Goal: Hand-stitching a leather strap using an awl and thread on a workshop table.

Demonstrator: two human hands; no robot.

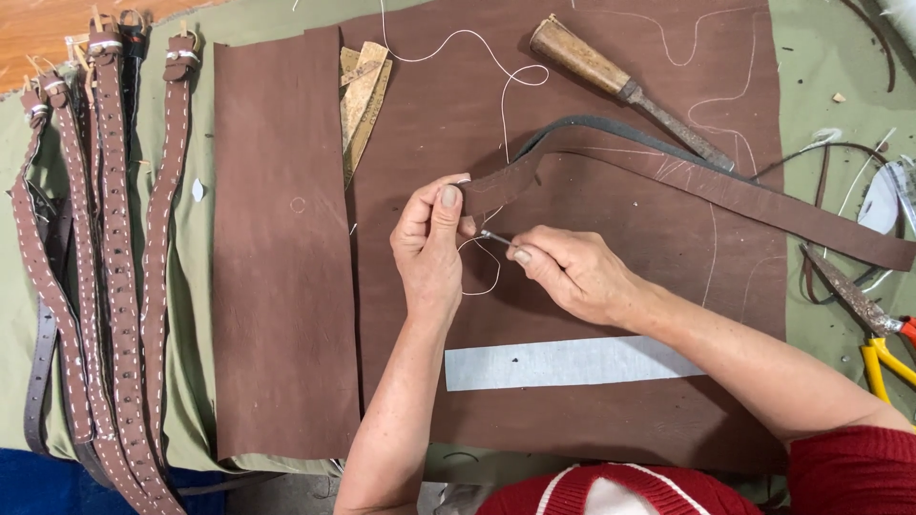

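left hand (431,243): fingers pinch the end of a brown leather strap (687,181) lying across the leather sheet (611,315) on the desk
right hand (572,272): fingers pinch a thin needle (496,236) at the strap end
thread (482,281): white, loops under the hands
beside: wooden-handled chisel (620,86), stitched belts (105,257) at left

Both forearms are bare from wrist to elbow. The left hand (431,240) and the right hand (572,272) wear no gloves and no rings; the nails are short and unpainted. A red knitted sleeve (849,472) covers the right upper arm — ribbed, thick. Below, the same red knit shows a white stripe at the chest.
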